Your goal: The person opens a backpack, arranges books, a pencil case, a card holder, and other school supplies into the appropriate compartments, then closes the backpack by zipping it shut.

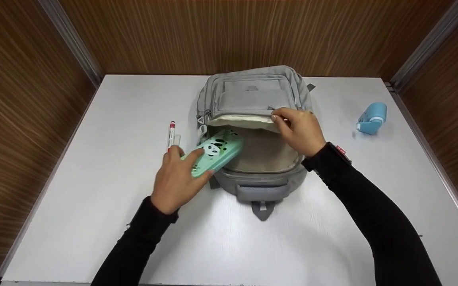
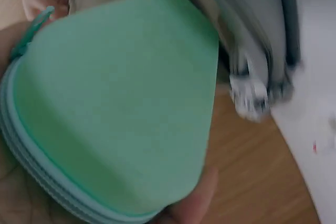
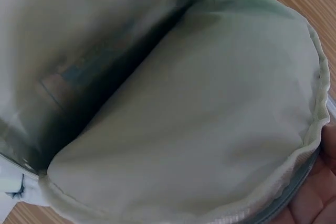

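Gripping long green panda case (image 1: 223, 153): left hand (image 1: 178, 178) | pinching grey cloth backpack (image 1: 253, 99): right hand (image 1: 302, 130) | let's hold it wide

A person wears long, black, close-fitting sleeves: left sleeve (image 1: 133, 242) and right sleeve (image 1: 372, 210). Each wrist has a thick black band, the left band (image 1: 158, 209) and the right band (image 1: 326, 162). A small red tag (image 1: 340, 150), its pale marks too small to read, sits on the right one. Left hand (image 1: 178, 176) and right hand (image 1: 303, 130) are bare.
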`<state>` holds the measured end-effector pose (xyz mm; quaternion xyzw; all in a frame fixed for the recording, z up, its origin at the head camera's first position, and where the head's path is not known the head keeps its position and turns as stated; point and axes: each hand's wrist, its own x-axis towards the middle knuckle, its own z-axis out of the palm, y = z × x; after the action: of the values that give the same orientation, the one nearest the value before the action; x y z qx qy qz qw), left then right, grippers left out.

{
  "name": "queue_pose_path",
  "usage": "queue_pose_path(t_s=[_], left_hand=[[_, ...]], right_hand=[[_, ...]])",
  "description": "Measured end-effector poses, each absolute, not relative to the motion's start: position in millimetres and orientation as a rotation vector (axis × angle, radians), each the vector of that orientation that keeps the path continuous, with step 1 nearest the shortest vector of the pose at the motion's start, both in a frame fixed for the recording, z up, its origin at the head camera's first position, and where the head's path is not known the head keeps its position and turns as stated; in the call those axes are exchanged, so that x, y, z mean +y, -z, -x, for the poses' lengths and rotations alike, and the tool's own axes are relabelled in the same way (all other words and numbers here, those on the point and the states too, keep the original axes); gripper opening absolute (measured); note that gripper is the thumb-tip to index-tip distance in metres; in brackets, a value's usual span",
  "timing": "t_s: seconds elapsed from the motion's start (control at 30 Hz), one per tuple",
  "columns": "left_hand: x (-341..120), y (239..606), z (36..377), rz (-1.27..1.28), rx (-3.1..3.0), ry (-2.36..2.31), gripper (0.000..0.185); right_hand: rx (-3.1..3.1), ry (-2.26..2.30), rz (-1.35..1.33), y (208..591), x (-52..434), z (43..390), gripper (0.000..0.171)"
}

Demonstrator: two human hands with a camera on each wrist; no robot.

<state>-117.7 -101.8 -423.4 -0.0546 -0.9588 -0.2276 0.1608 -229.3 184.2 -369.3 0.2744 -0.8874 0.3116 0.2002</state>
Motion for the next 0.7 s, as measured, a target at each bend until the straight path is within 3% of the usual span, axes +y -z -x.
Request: queue_pose_path(t_s=[0.27, 0.5, 0.7], left_hand=[[-66.7, 435.5, 142.7, 0.260, -2.694, 0.699, 0.049], [-42.8, 451.1, 168.5, 0.203, -2.673, 0.501, 0.050], [-11.4, 461.8, 181.2, 0.178, -2.772, 0.300, 0.063]], right_hand=[[-2.505, -0.917, -0.762, 376.8, 188.8, 225.9, 0.014], [-2.502, -0.924, -0.762, 377.3, 192.2, 226.2, 0.013], [-2.516, -0.950, -0.745, 379.3, 195.9, 224.2, 0.014]])
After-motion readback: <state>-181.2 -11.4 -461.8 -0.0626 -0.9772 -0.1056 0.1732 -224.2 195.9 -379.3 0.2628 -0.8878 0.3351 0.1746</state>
